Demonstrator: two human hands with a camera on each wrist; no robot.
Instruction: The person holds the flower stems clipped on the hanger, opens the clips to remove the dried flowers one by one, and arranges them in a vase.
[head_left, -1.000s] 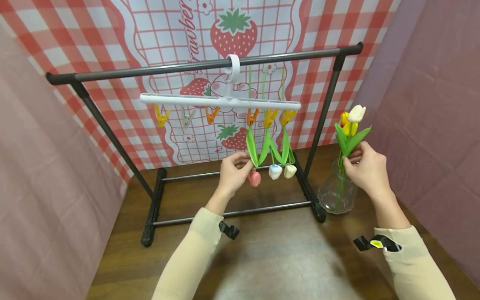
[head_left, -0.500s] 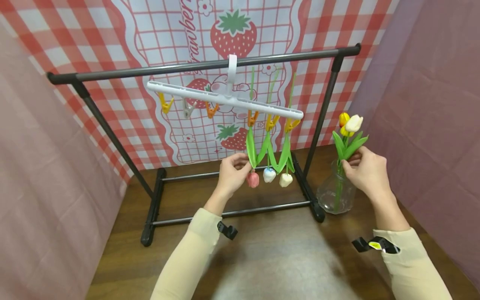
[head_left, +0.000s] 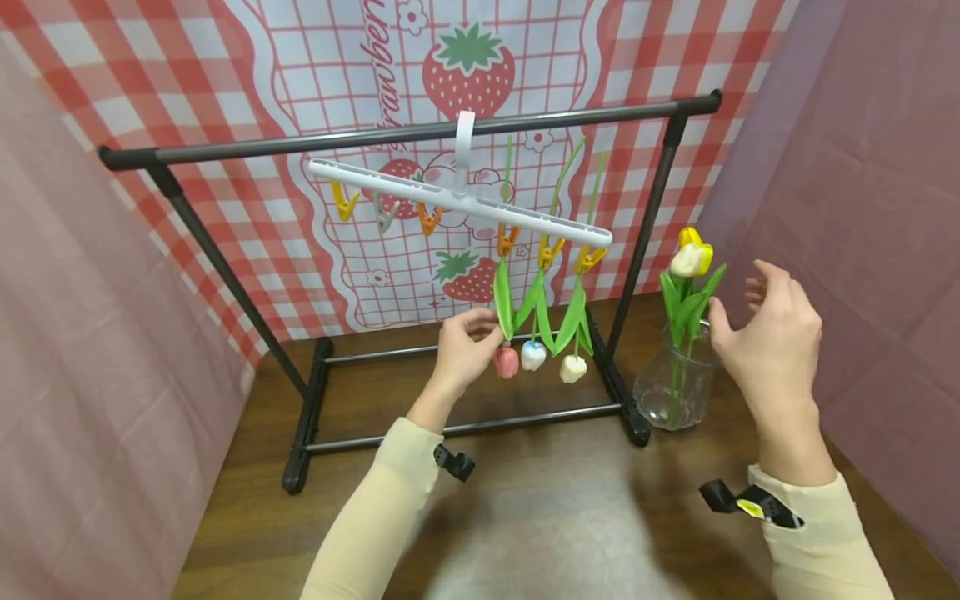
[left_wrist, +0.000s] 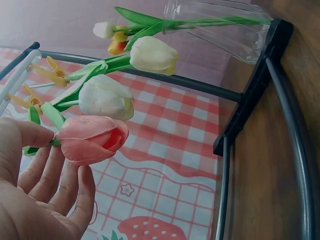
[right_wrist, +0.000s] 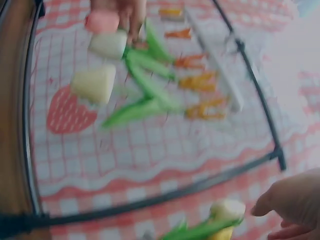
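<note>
My left hand (head_left: pixel 467 348) pinches the green stem of a pink artificial tulip (left_wrist: pixel 92 140) just behind its bloom. That tulip hangs upside down from an orange clip (head_left: pixel 507 240). Beside it, a bluish-white tulip (head_left: pixel 533 356) and a cream tulip (head_left: pixel 573 368) hang from yellow clips on the white clip hanger (head_left: pixel 390 185), which tilts down to the right. My right hand (head_left: pixel 776 342) holds nothing, fingers loosely bent, right of the glass vase (head_left: pixel 672 392). White and yellow tulips (head_left: pixel 690 258) stand in the vase, apart from that hand. The right wrist view is blurred.
A dark metal rack (head_left: pixel 315 143) carries the hanger and stands on the wooden table (head_left: pixel 540 517). A yellow, a grey and an orange clip hang bare on the hanger's left half. Behind is a red checked strawberry cloth (head_left: pixel 180 75); pink curtains (head_left: pixel 112 333) flank the sides.
My right hand has let go of the tulips in the vase and moved right. The tulips have sunk lower. The hanger has swung, its right end lower. My left hand stays at the pink tulip.
</note>
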